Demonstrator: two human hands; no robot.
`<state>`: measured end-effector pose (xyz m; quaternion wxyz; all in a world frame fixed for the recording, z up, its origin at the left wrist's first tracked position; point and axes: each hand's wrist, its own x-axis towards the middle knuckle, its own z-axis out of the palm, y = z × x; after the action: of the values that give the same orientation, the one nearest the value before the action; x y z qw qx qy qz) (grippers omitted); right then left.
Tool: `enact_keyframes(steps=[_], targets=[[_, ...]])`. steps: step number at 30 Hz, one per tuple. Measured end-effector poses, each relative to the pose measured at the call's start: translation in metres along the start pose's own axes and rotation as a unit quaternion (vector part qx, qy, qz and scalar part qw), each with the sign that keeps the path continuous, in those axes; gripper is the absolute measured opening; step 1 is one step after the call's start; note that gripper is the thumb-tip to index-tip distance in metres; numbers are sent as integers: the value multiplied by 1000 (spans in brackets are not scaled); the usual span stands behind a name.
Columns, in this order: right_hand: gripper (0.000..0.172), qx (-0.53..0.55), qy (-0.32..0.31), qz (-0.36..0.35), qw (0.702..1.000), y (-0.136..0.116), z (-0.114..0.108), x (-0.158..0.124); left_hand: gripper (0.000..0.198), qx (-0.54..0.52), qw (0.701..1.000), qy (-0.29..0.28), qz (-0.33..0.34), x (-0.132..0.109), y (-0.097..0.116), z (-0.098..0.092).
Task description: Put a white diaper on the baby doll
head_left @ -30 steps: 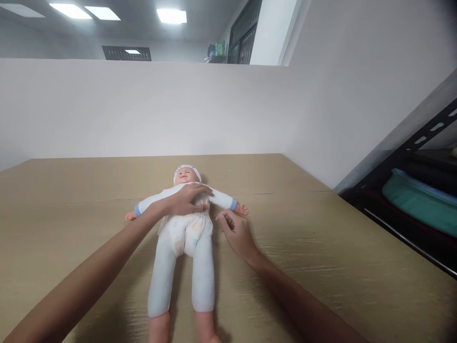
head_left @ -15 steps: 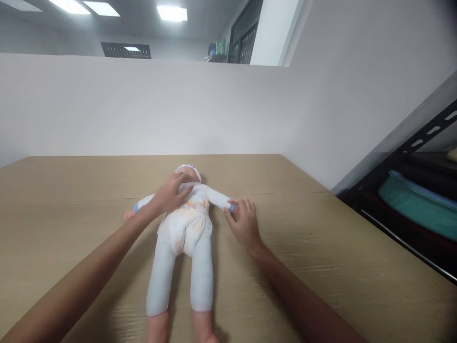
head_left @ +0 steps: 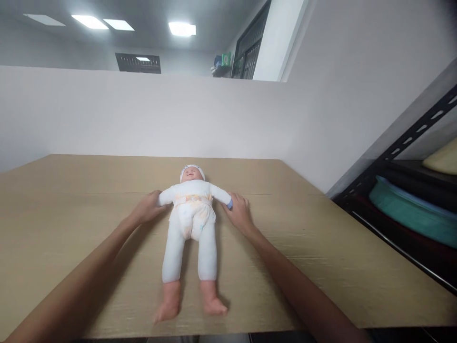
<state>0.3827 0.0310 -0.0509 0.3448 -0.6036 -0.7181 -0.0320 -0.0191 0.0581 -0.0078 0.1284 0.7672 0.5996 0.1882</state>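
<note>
A baby doll [head_left: 193,190] lies on its back on the wooden table [head_left: 285,267], head away from me and bare feet toward me. It wears a white outfit with blue cuffs, a printed white cap [head_left: 193,167] and a patterned diaper [head_left: 193,219]. My left hand [head_left: 148,207] is closed round the end of the doll's arm on the left, hiding that cuff and hand. On the other side, my right hand [head_left: 240,211] grips the doll's other arm at the blue cuff, and the doll's hand there is covered by my fingers.
A pale wall [head_left: 160,114] rises behind the table. At the right stands a black slotted metal rack [head_left: 403,143] holding a teal basin-like item [head_left: 414,209] and a cream-coloured item [head_left: 442,157].
My left hand has moved from the doll's chest out to its arm on the left and taken hold there. My right hand stays at the other cuff. The view has shifted, showing the feet.
</note>
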Motion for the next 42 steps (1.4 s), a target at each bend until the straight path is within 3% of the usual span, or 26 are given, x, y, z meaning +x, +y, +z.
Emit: enact_keyframes(steps=[4,9,24,28,30,32,35,38,42], targets=[[34,-2,12,12,1000,-16,-16,3,57,-1,1000,12,-17,-14,15,-6],[33,3,13,25,1000,-22,-25,6,55,-2,1000,26,-11,-26,17,-13],[33,1,0,60,998,-12,8,20,52,20,997,72,0,11,3,-7],[42,-2,16,52,999,-26,-5,4,57,17,989,143,-11,-20,30,1],[45,13,27,28,999,-47,-23,-12,47,-2,986,163,38,-50,55,3],[37,94,26,-62,993,-75,-45,-32,31,-36,983,156,95,-82,81,7],[21,199,-51,-197,959,-114,-72,-62,17,-63,986,78,133,-116,108,16],[12,170,-135,-249,944,-131,-78,-84,9,-55,991,25,117,-127,111,27],[14,107,-147,-184,966,-115,-66,-95,13,-60,996,5,65,-123,91,33]])
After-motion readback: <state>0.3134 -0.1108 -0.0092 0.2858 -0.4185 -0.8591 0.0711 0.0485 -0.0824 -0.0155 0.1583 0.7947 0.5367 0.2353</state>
